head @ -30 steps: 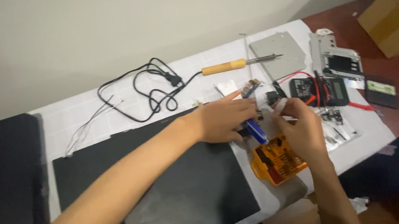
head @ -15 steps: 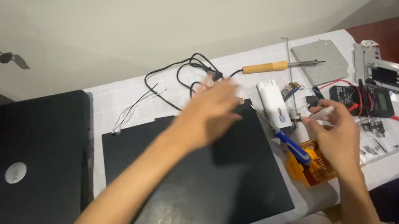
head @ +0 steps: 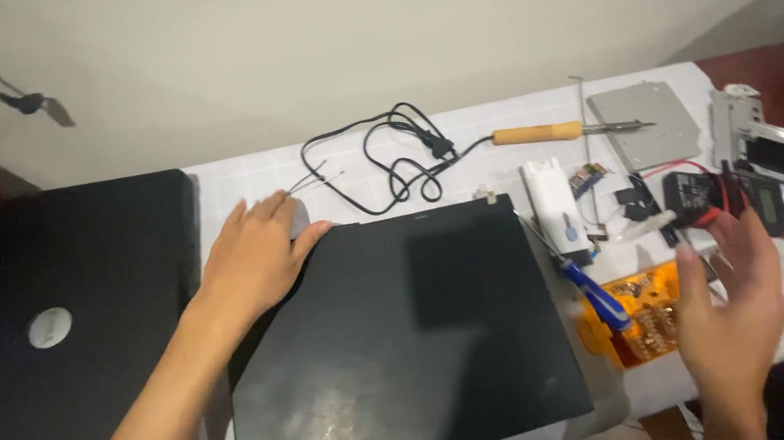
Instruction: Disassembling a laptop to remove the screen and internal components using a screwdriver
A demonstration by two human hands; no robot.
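The left hand [head: 256, 258], fingers spread and grip holding nothing, rests flat on the far-left corner of the closed black laptop [head: 398, 340]. The laptop is matte, scuffed near its front, long axis running left-right on the counter [head: 481, 128]. Right of the laptop, the right hand [head: 732, 311] hovers open above the orange tray [head: 633, 324].

I saw soft, even indoor light from above, fairly dim, with the wall graded from pale to grey. My right hand [head: 728, 322] was smeared by motion blur; my left hand [head: 256, 258] stayed sharper. The laptop [head: 398, 340] lid showed a dull, dusty sheen. Corners darkened, shadows stayed faint.
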